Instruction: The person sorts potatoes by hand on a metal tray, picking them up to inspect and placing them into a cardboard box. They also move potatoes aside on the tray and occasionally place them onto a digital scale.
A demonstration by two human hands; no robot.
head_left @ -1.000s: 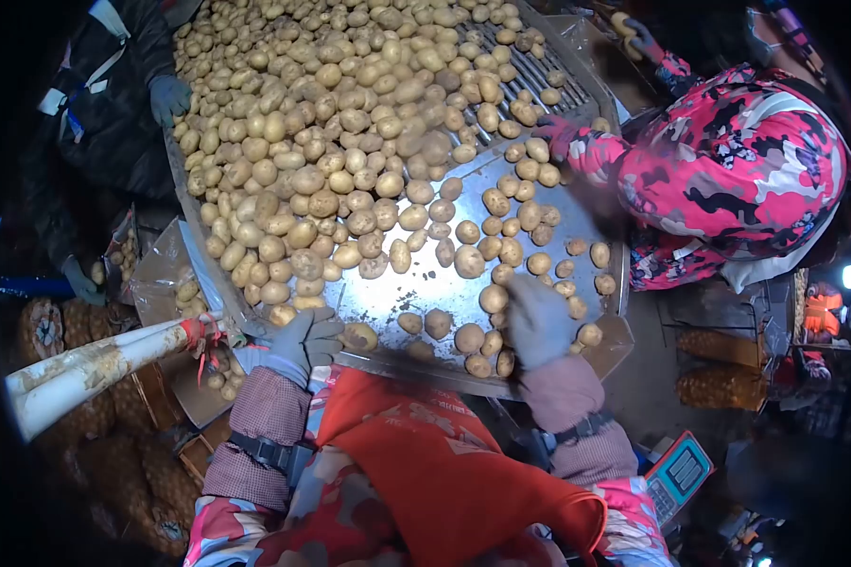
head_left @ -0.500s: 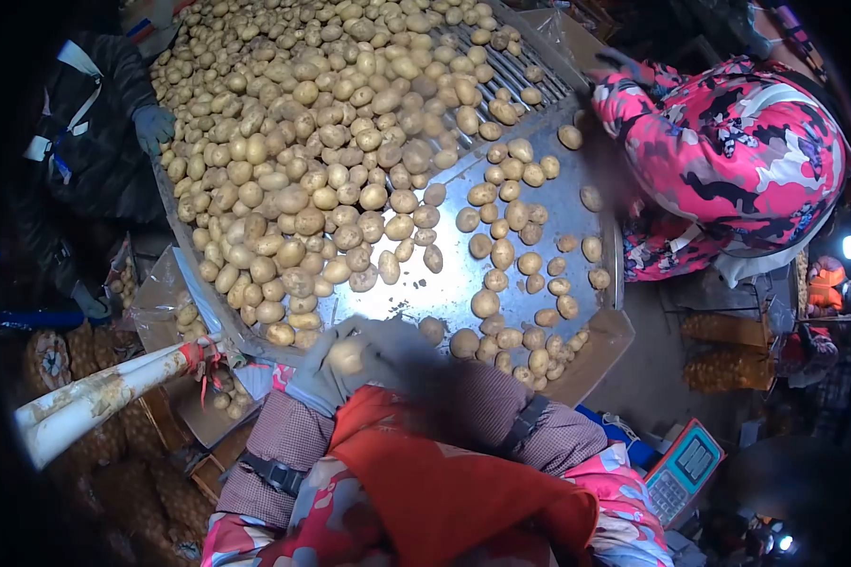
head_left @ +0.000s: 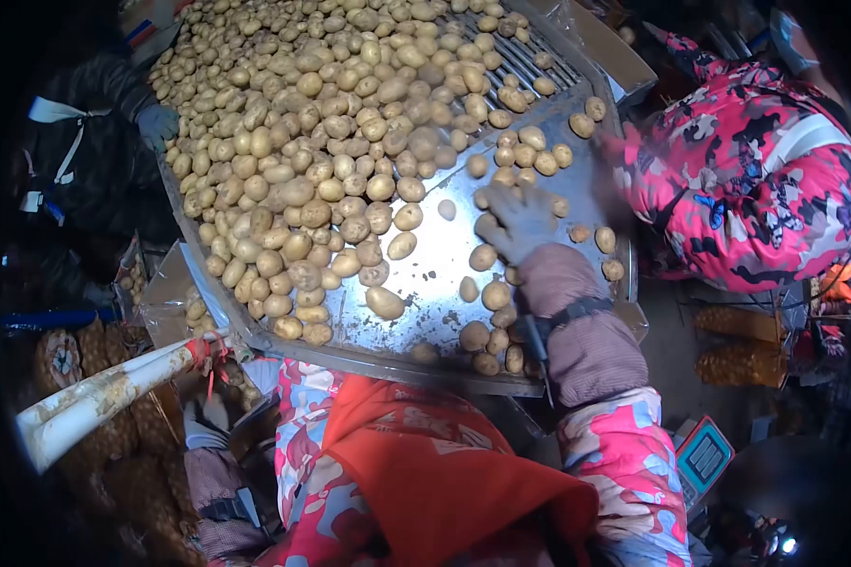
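Observation:
Potatoes (head_left: 293, 170) are heaped on a metal sorting table (head_left: 416, 283), with a looser group on its right part. My right hand (head_left: 522, 222), in a grey glove, reaches over that group with fingers spread, among or on several potatoes; its palm side is hidden. My left hand (head_left: 208, 422), also gloved, is low at the left, outside the table's near edge and beside loose potatoes in a box below. Its fingers are dim and partly hidden. A single larger potato (head_left: 385, 302) lies on the bare metal near the front.
White pipes (head_left: 113, 397) tied with red cord jut in at the left. A co-worker in pink camouflage (head_left: 747, 180) bends at the right edge; another in dark clothes (head_left: 95, 161) stands left, a gloved hand on the rim. A metal grate (head_left: 529, 66) lies behind. A scale display (head_left: 704, 458) is lower right.
My right hand has reached forward over the right-hand potatoes. My left hand has moved from the front edge, where a potato was at the gloves, down and left. Some potatoes have shifted.

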